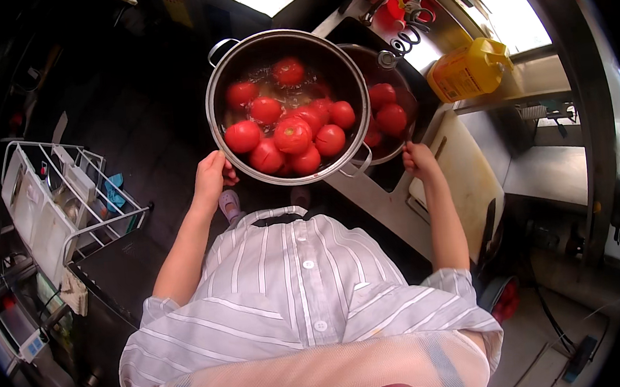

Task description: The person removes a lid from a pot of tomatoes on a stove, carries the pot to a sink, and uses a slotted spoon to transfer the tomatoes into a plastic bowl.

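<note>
A large stainless steel pot (293,183) in front of me contains liquid and several red tomatoes (292,135), some with split skins. My left hand (213,175) has its thumb at the pot's near left rim and its fingers curled below. Partly behind this pot, to the right, is a second round metal vessel (406,96), with more tomatoes (391,119) in it. My right hand (420,160) is closed at that vessel's near right edge. Whether it grips the rim or a thin handle there is unclear.
A yellow plastic jug (468,71) and a coiled hose (410,27) are at the upper right. A worn cutting board (460,175) stands beside my right forearm. At left is a white wire rack (103,198). A bucket of red produce (501,298) is at lower right.
</note>
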